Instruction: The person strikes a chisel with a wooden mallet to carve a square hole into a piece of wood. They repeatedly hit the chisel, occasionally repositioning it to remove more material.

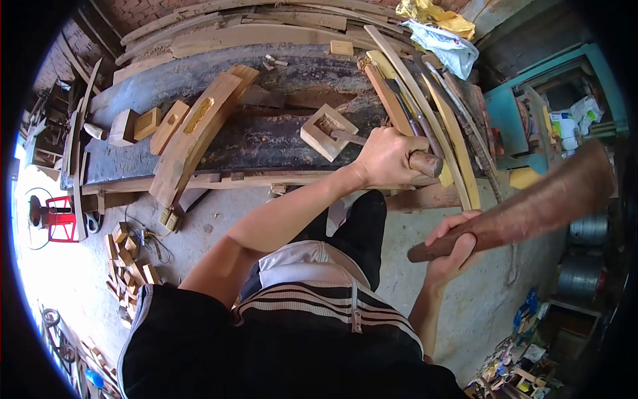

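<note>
Left hand [389,156] is gripping chisel [425,163] right of block [319,143].
Blade [349,137] is pointing at block; right hand [447,267], farther, is clasping mallet [531,207].

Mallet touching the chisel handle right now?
Apart. The head view shows a clear gap between mallet and chisel handle, with boards visible through it.

Blurry thick end of wooden mallet [531,209]

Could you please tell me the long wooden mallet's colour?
The long wooden mallet is brown; the head view shows it.
</note>
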`<action>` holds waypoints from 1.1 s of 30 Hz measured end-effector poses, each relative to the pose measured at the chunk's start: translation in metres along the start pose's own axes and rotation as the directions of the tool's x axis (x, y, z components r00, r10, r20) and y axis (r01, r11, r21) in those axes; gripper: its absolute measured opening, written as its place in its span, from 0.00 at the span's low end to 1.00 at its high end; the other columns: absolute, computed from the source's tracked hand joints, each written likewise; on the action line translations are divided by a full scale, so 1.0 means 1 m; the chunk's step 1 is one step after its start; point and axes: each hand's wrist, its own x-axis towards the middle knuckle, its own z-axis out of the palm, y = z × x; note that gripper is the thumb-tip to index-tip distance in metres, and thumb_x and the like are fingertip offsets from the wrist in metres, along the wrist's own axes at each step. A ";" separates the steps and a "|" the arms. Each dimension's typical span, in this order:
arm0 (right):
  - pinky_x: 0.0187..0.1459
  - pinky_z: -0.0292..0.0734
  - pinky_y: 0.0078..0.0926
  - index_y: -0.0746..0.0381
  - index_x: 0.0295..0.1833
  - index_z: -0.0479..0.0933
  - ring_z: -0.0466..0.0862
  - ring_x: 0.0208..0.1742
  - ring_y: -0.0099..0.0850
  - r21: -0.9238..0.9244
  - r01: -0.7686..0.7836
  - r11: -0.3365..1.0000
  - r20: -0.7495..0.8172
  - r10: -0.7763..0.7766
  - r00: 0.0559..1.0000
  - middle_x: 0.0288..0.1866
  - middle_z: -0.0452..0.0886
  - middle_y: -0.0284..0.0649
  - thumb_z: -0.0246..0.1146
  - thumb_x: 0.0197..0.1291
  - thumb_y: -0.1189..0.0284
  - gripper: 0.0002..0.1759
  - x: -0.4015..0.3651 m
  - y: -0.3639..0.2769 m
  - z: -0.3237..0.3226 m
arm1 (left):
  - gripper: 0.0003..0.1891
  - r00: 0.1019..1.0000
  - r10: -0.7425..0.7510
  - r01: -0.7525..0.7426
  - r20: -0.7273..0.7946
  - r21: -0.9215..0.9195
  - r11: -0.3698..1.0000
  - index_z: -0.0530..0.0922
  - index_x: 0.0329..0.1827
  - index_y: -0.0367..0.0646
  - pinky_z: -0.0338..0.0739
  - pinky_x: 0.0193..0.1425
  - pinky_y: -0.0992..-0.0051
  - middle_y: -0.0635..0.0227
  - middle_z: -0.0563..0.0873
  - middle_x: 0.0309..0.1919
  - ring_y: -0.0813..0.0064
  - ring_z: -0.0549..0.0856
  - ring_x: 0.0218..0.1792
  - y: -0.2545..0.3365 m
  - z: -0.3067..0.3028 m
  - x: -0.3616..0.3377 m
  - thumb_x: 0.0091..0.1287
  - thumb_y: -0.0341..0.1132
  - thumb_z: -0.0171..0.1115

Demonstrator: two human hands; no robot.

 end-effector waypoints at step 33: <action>0.22 0.69 0.21 0.67 0.53 0.72 0.72 0.18 0.26 0.106 -0.052 0.993 -0.081 0.061 0.995 0.25 0.72 0.37 0.57 0.71 0.50 0.27 0.009 -0.014 -0.010 | 0.07 0.985 0.081 -0.110 -0.154 -0.191 0.975 0.80 0.27 0.39 0.76 0.28 0.69 0.56 0.79 0.19 0.61 0.81 0.20 -0.008 -0.019 0.007 0.54 0.30 0.72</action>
